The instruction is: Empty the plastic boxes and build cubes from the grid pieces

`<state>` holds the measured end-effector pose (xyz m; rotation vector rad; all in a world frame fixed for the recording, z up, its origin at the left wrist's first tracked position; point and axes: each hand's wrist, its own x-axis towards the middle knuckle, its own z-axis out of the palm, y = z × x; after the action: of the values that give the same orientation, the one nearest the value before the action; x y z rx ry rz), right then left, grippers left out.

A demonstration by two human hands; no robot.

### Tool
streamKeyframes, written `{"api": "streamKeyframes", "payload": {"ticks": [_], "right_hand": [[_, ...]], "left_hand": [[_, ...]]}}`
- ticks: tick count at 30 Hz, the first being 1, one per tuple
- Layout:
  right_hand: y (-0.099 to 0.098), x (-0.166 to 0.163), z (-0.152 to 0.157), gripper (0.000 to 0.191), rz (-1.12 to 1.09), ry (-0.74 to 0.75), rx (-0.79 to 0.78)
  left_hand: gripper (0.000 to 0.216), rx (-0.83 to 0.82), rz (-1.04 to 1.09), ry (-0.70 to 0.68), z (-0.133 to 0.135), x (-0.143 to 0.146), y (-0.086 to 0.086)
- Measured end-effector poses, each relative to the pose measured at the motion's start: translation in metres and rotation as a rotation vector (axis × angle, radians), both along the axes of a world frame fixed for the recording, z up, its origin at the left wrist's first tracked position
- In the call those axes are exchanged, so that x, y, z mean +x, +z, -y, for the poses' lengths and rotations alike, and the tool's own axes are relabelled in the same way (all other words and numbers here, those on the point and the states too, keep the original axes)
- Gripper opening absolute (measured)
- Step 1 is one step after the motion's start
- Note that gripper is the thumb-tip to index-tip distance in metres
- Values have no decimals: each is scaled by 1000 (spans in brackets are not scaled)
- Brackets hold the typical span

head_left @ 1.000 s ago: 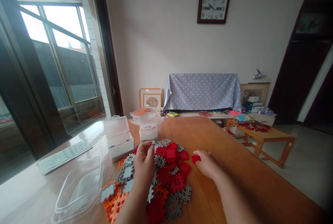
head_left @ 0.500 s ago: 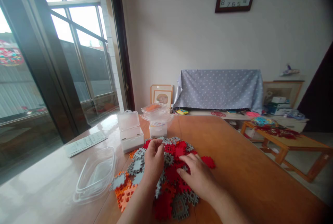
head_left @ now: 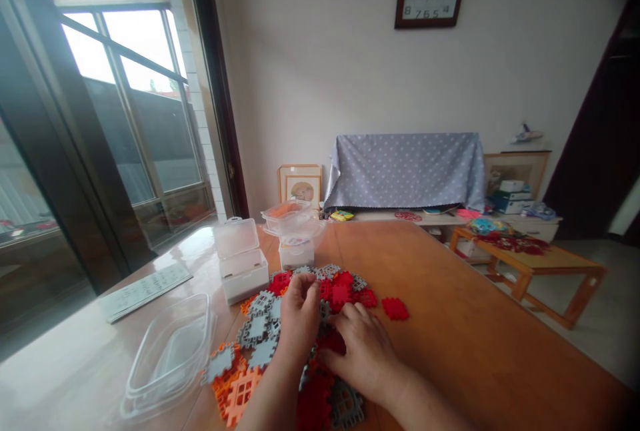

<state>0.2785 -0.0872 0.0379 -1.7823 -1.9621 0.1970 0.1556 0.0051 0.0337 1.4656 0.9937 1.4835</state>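
A heap of red, grey and orange square interlocking tiles (head_left: 260, 337) lies on the wooden table (head_left: 475, 351). My left hand (head_left: 299, 314) rests on the heap's middle, fingers curled on a grey tile. My right hand (head_left: 363, 354) lies beside it on the red tiles, fingers bent down into the pile; what they grip is hidden. A single red tile (head_left: 395, 309) lies apart, just right of the heap.
A clear plastic tub (head_left: 167, 357) sits at the left, a white lidded box (head_left: 243, 267) and stacked clear containers (head_left: 295, 231) behind the heap. A printed sheet (head_left: 145, 284) lies near the window. A low wooden table (head_left: 530, 261) stands on the floor to the right.
My right hand set the red tile down right of the heap, then moved left onto the pile beside my left hand. The camera view shifted sideways.
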Motion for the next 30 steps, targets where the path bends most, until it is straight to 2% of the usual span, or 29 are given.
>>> {"api": "streamKeyframes", "payload": {"ticks": [4, 7, 16, 20, 23, 26, 30], "right_hand": [[0, 1, 3, 45, 13, 10, -7], [-2, 2, 5, 45, 27, 35, -16], [-7, 3, 2, 10, 72, 21, 60], [-9, 16, -3, 24, 29, -15, 115], [-11, 28, -10, 29, -130, -45, 145], [-13, 40, -17, 34, -410, -97, 149], [-11, 47, -22, 37, -906, -175, 4]], "left_hand": [[19, 12, 14, -4, -1, 0, -1], [20, -14, 42, -7, -1, 0, 2], [20, -28, 73, -11, -2, 0, 1], [19, -21, 84, -46, 0, 4, 1], [17, -29, 87, -73, 2, 6, 2], [17, -30, 52, -77, 4, 7, 3], [24, -47, 14, -138, 8, 10, 4]]}}
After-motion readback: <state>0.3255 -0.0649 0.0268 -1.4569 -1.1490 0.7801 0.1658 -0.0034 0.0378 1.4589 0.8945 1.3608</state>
